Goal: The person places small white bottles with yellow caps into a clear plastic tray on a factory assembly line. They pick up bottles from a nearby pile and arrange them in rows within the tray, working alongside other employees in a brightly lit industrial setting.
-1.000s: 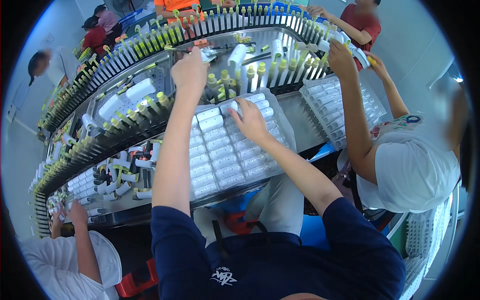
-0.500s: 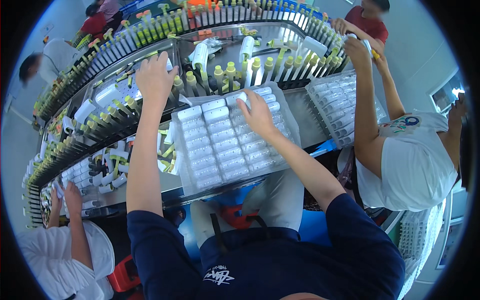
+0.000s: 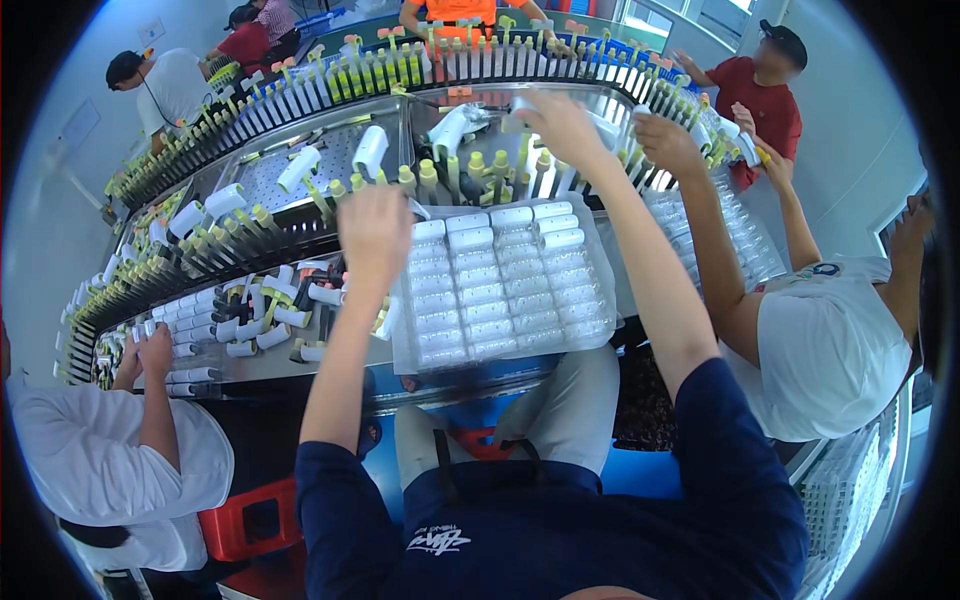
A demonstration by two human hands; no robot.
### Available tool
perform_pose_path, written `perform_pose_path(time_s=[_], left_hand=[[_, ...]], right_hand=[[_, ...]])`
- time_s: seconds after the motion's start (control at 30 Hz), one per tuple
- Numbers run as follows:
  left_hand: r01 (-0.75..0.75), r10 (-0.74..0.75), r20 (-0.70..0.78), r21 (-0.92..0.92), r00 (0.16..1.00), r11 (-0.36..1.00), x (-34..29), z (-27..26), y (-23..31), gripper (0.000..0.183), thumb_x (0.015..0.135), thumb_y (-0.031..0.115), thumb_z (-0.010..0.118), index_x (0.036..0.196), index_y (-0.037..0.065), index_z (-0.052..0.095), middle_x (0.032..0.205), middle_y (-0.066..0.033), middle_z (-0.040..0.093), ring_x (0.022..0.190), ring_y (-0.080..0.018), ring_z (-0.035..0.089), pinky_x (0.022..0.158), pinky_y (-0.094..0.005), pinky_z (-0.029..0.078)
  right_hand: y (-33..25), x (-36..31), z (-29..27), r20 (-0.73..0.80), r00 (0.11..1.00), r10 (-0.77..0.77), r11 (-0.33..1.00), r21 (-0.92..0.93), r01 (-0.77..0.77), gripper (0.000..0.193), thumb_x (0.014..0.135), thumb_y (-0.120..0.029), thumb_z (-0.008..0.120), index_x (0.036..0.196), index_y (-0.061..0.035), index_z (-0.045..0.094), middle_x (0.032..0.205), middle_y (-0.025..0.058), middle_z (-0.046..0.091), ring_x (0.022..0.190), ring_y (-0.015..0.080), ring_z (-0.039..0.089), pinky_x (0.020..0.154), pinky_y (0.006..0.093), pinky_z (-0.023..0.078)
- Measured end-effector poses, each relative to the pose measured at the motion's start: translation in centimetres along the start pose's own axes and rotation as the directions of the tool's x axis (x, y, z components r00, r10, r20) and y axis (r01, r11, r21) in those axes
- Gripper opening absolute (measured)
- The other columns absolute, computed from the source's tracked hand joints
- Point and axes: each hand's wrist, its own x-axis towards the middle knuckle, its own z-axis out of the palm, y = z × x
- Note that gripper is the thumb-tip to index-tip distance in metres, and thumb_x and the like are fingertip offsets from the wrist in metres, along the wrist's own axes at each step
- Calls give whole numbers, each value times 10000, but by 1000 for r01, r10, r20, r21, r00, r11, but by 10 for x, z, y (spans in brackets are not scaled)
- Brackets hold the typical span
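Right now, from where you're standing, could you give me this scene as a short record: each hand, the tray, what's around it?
Left hand: blurred, beside the far left corner of the clear plastic tray; grip unclear
Left hand position
Right hand: stretched past the far edge of the clear plastic tray; blurred, grip unclear
Tray contents: white curved pieces, in four columns
Beyond tray: yellow-tipped posts
Left neighbour: co-worker's hands near white parts
Floor level, left: red stool

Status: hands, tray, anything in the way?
Left hand by clear plastic tray, far left corner; grip unclear. Right hand out past yellow-tipped uprights, grip blurred. Tray holds white pieces. Uprights line tray's far side.
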Motion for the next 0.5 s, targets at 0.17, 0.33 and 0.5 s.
perform_pose_path(time_s=[0.17,0.33,0.5], left_hand=[[83,44,394,-300,918,950,-38,50,59,185,910,126,720,1078,49,698,1047,-140,675,1064,-343,644,912,-489,520],[134,-13,558,-176,830,975,-42,94,68,232,923,154,725,1145,88,735,1153,-128,674,1138,-336,642,952,-497,536],[248,-45,560,-293,828,923,-24,126,82,296,946,224,722,1214,99,710,1191,-145,671,1258,-335,619,995,-516,525]], right_hand=[[-31,23,47,263,964,28,994,-110,1,550,985,-573,616,1334,-152,675,1328,123,700,1320,357,588,1014,559,521],[-86,13,77,82,997,-15,999,-43,18,583,922,-588,690,1288,-135,682,1348,88,674,1363,350,543,1083,590,466],[-100,-26,80,-248,933,-261,964,-12,267,607,948,-476,701,1435,-130,597,1574,143,518,1471,386,459,1228,616,319]])
